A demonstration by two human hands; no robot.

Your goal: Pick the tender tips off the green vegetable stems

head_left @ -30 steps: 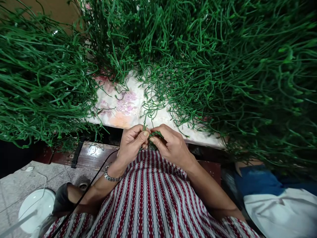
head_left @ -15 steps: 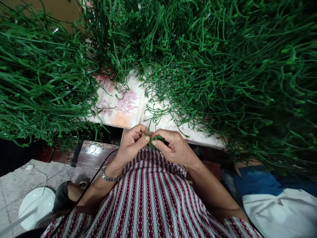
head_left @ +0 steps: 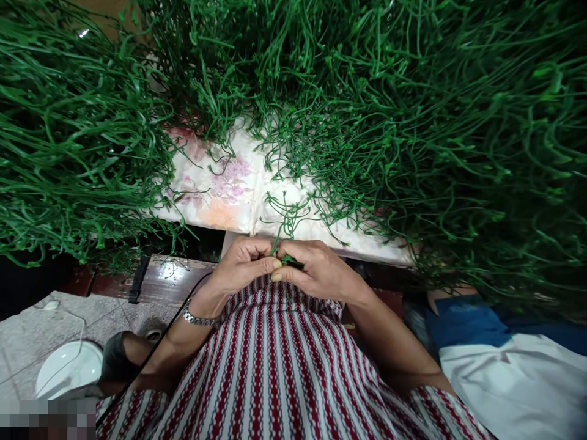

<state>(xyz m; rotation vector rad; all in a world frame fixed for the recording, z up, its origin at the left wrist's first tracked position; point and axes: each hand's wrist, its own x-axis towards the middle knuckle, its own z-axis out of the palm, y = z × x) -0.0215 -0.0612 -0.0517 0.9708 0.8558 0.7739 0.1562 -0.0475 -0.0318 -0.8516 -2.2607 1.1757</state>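
Observation:
Both hands meet in front of the striped shirt, at the near edge of the table. My left hand pinches thin green stems between thumb and forefinger, and a metal watch band is on its wrist. My right hand is closed on the same green strands from the other side, its thumb tip touching my left thumb. The forked stem ends fan out beyond my fingers over the flowered cloth. Part of the held green lies hidden between the fingers.
Large heaps of green stems cover the table at left and right. Below left are a wooden bench and a round white base. A person in blue and white clothing is at lower right.
My thumbs have come closer together over the stems, and my fingers have closed more around them. The view has shifted slightly.

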